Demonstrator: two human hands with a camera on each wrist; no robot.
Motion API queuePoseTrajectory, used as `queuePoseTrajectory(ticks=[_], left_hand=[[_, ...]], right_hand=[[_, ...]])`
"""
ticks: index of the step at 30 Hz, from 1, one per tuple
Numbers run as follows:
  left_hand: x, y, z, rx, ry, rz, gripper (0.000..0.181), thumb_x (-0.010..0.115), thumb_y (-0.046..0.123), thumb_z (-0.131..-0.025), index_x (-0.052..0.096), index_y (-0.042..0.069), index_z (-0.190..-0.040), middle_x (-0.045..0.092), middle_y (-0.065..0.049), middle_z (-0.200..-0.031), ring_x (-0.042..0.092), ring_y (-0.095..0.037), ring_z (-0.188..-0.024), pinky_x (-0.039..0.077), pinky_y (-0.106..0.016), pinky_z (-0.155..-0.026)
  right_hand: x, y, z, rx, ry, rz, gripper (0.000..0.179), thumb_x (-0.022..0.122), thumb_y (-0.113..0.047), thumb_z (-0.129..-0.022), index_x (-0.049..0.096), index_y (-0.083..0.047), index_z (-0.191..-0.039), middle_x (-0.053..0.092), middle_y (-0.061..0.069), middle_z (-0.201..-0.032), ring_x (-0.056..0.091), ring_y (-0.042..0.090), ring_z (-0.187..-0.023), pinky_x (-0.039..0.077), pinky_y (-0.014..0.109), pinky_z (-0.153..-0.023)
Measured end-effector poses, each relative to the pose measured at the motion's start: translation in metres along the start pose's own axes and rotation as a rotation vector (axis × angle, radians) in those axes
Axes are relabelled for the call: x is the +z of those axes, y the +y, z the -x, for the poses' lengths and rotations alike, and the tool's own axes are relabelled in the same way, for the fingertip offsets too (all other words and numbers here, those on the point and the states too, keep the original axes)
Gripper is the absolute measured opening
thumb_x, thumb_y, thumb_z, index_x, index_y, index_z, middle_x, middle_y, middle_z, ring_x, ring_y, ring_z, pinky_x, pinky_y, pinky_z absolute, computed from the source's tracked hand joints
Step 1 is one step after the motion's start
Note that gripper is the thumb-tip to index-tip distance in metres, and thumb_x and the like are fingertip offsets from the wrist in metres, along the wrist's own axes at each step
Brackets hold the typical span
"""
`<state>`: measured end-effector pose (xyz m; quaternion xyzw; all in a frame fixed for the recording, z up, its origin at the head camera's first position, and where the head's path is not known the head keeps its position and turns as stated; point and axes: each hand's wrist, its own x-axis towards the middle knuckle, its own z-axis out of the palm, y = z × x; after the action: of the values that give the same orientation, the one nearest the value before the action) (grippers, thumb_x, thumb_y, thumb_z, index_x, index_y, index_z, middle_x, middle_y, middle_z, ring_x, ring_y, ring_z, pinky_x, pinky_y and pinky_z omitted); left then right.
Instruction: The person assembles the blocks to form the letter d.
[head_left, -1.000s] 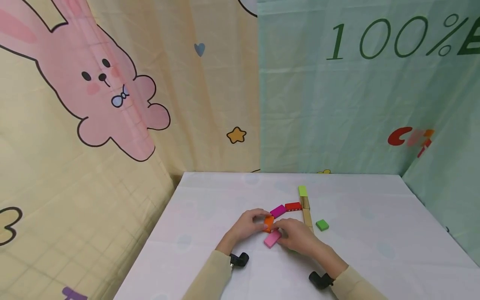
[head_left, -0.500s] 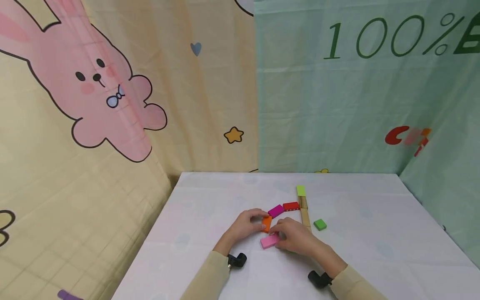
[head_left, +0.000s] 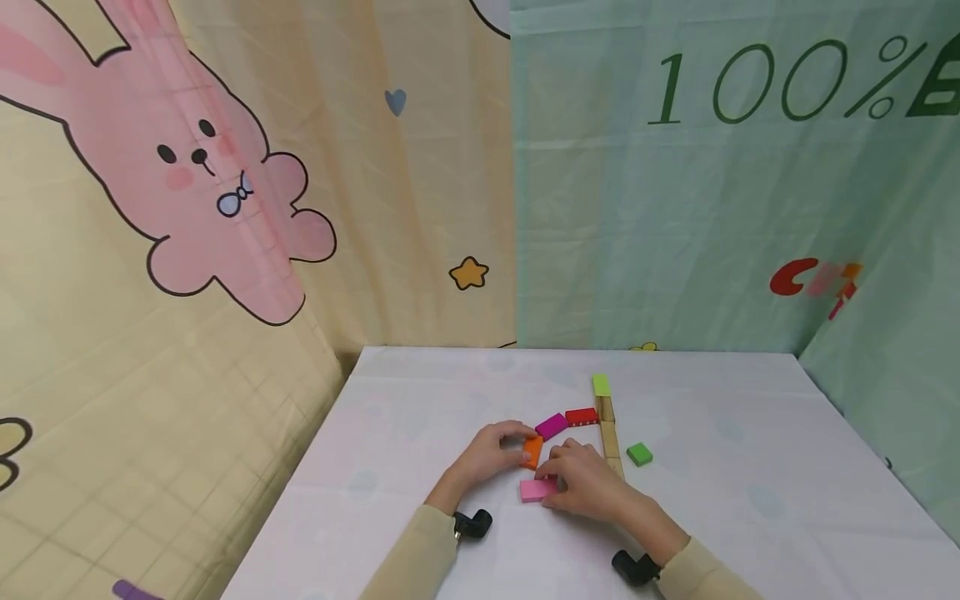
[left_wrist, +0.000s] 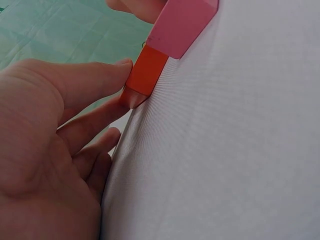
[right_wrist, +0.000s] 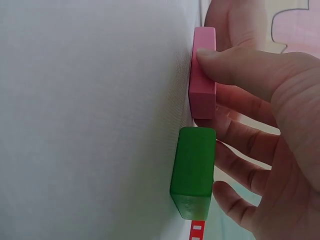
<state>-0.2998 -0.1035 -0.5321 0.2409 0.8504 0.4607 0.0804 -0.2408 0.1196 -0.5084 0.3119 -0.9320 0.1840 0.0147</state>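
Note:
My left hand (head_left: 491, 452) pinches an orange block (head_left: 532, 450) between thumb and finger, and its other fingers curl loosely near the cloth. With thumb and fingers, my right hand (head_left: 588, 482) grips a pink block (head_left: 531, 491), which lies just nearer to me than the orange one. In the left wrist view the pink block (left_wrist: 185, 25) overlaps the far end of the orange block (left_wrist: 147, 70). A green block (right_wrist: 192, 167) appears close beside the lower fingers in the right wrist view. Part of the pink block is hidden under my right hand.
A magenta block (head_left: 552, 427) and a red block (head_left: 581, 417) continue beyond the orange one. They lead to a line of wooden blocks (head_left: 609, 439) topped by a lime block (head_left: 601, 384). To its right lies a green block (head_left: 640, 454) on the white table (head_left: 750, 500).
The pink block has turned from slanted to nearly sideways and shifted slightly left and toward me, still in my right hand. My left hand stays at the orange block.

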Motion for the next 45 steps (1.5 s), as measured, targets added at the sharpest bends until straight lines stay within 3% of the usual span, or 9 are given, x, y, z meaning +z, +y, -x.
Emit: queuePoseTrajectory(ticks=[9,35,45], left_hand=[[0.0005,-0.0003,-0.0025,-0.001,0.008,0.0,0.033,0.071,0.023,-0.095,0.07,0.03,-0.127,0.06,0.013,-0.134,0.047,-0.022,-0.134,0.036,-0.053,-0.112],[0.0016,-0.0013,-0.0039,-0.008,0.014,-0.005,0.033,0.072,0.021,-0.094,0.071,0.03,-0.127,0.06,0.012,-0.134,0.047,-0.024,-0.135,0.034,-0.056,-0.112],[0.0023,-0.0017,-0.0033,-0.026,0.023,-0.007,0.033,0.072,0.023,-0.094,0.071,0.032,-0.126,0.059,0.011,-0.137,0.045,-0.025,-0.136,0.033,-0.058,-0.112]], right_hand=[[0.0007,0.0016,-0.001,-0.001,0.009,-0.026,0.027,0.086,-0.04,-0.079,0.079,-0.027,-0.102,0.057,-0.018,-0.084,0.045,0.006,-0.082,0.044,0.026,-0.068],[-0.0001,0.0,-0.0009,0.04,0.006,0.032,0.027,0.086,-0.041,-0.077,0.078,-0.025,-0.097,0.055,-0.017,-0.08,0.046,0.008,-0.081,0.041,0.03,-0.068],[-0.0001,-0.0008,-0.0004,0.04,-0.015,0.023,0.031,0.086,-0.044,-0.077,0.078,-0.025,-0.102,0.053,-0.016,-0.077,0.045,0.008,-0.079,0.04,0.029,-0.067]])
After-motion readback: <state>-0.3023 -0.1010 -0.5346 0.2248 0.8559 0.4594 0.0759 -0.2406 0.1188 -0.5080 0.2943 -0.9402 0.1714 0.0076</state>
